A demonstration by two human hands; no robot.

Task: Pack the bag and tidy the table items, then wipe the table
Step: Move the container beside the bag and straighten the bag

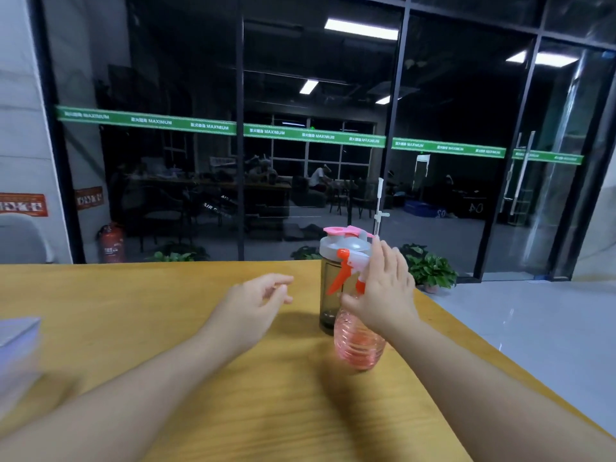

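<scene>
— What lies nearest on the yellow wooden desk [166,378]?

— At the left edge, a blurred white stack [16,348]; whether it is books or boxes cannot be told. Two bare forearms reach out over the desk.

— And the hands?

— The left hand [253,305] hovers above the wood, fingers [281,283] loosely curled and holding nothing. The right hand [383,291] wraps the neck of a pink ribbed spray bottle [358,345] with an orange trigger [340,273], which stands near the desk's right edge.

— Anything behind it?

— A smoky dark tumbler [328,295] with a grey lid and pink flip cap stands just behind the spray bottle; whether they touch is unclear. Beyond the desk, green potted plants [430,270] and a red fire extinguisher [111,243] stand on the floor before a dark glass wall [316,95] crossed by a green stripe.
</scene>
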